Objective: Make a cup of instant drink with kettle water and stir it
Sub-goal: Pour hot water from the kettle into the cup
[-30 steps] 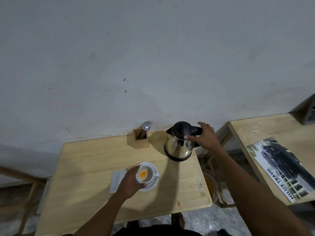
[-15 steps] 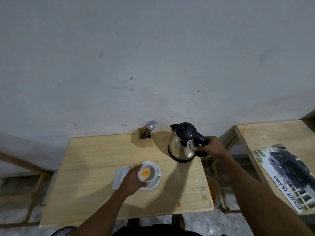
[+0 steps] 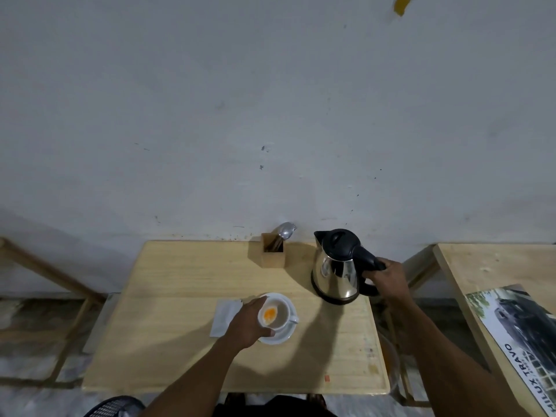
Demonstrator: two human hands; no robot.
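We see left hand (image 3: 245, 322) grip clasping cup (image 3: 274, 315) on saucer (image 3: 281, 335), right hand (image 3: 388, 276) grip wrapped round kettle (image 3: 338, 266) handle on desk (image 3: 180, 296).

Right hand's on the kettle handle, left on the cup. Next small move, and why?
Probably lift the kettle and carry its spout over the cup. The right hand is closed on the handle, yet the kettle looks to sit on the table. The left hand steadies the cup on its saucer, with only orange powder inside.
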